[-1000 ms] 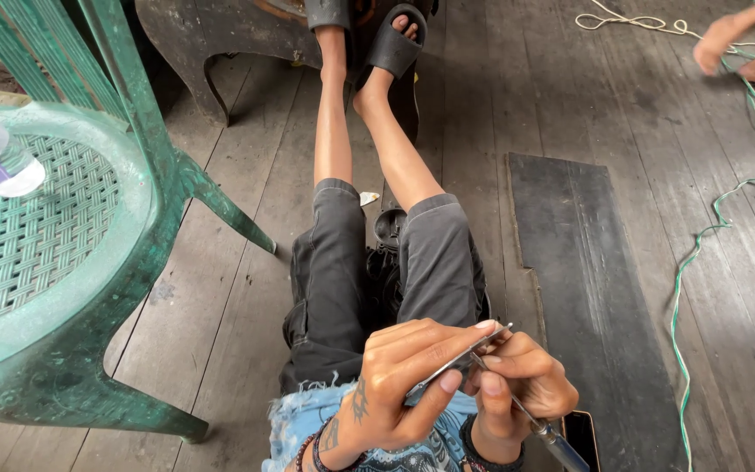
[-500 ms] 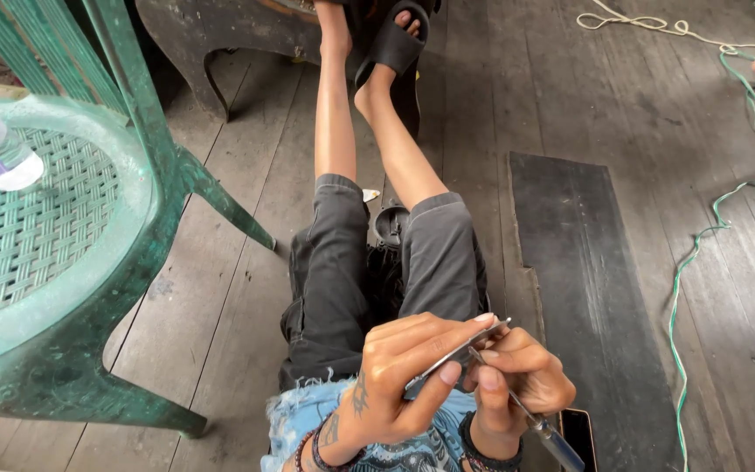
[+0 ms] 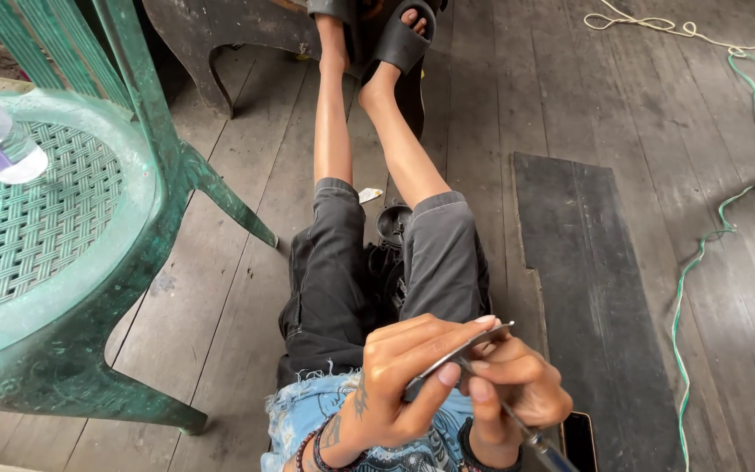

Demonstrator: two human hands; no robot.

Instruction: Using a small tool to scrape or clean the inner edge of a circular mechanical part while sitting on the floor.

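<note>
Another person's bare feet, up at 1 o'clock before, are gone now, and the view drifts up a bit (hands sit lower, pretty much same grip).

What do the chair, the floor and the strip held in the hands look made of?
Chair: moulded green plastic, woven-pattern seat, scuffed. Floor: grey weathered wooden planks, visible seams. Strip between left hand and right hand: thin, grey, probably metal.
</note>
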